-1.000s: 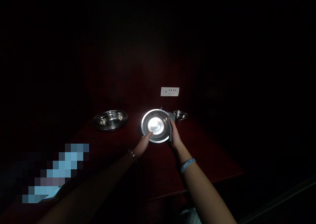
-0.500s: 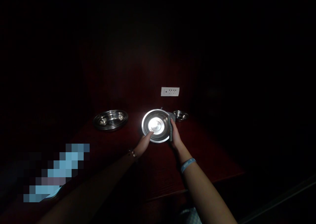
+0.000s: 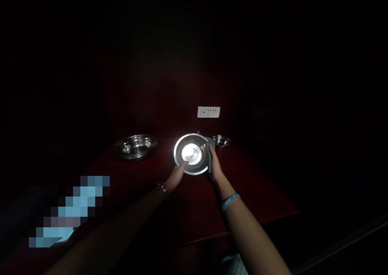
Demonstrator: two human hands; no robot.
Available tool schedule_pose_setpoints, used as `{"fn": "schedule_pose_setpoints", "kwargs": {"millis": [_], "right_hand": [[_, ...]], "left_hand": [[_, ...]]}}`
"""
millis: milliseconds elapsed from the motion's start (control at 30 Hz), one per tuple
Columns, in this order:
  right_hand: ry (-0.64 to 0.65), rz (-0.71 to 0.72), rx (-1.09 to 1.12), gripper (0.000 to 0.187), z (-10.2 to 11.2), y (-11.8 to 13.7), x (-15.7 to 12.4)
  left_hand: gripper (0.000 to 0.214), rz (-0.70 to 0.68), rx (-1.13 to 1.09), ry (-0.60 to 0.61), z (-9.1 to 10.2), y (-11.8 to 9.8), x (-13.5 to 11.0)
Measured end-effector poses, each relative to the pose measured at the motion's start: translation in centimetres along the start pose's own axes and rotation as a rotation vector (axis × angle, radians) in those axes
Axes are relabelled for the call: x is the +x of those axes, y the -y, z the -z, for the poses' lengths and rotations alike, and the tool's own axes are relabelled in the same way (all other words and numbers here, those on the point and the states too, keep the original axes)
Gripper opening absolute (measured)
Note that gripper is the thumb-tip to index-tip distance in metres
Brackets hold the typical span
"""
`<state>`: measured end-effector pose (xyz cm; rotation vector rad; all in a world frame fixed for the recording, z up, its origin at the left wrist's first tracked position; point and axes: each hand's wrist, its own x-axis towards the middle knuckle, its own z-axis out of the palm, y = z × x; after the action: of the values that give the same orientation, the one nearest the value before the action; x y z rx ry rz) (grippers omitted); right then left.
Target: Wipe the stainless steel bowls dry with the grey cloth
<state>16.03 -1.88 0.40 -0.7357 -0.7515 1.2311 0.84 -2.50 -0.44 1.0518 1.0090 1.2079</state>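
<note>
A shiny stainless steel bowl (image 3: 198, 166) is held over the dark red table, its inside tilted toward me. My left hand (image 3: 176, 177) grips its near left rim, thumb over the edge and inside the bowl; the other fingers are hidden beneath. At the right rim, my right hand (image 3: 215, 166) presses a folded grey cloth (image 3: 209, 157) against the steel. Most of the fingers of that hand are behind the cloth and bowl. Just beyond the cloth stands a smaller steel bowl (image 3: 222, 141).
Several nested steel basins (image 3: 136, 157) sit at the left on the red table (image 3: 251, 202). A white socket plate (image 3: 208, 112) is on the wall behind. A pixelated light-blue object (image 3: 77, 212) lies at the lower left. Everything around is very dark.
</note>
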Motion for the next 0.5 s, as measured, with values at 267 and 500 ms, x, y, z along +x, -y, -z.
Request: {"fn": "schedule_pose_setpoints", "kwargs": {"millis": [267,500], "right_hand": [[0.006,0.016,-0.005,0.044,0.05,-0.07,0.14],[0.002,0.018,-0.012,0.045,0.10,-0.12,0.28]], "left_hand": [[0.028,0.009,0.016,0.026,-0.01,-0.64,-0.57],[0.023,-0.020,0.005,0.019,0.00,-0.50,-0.54]]}}
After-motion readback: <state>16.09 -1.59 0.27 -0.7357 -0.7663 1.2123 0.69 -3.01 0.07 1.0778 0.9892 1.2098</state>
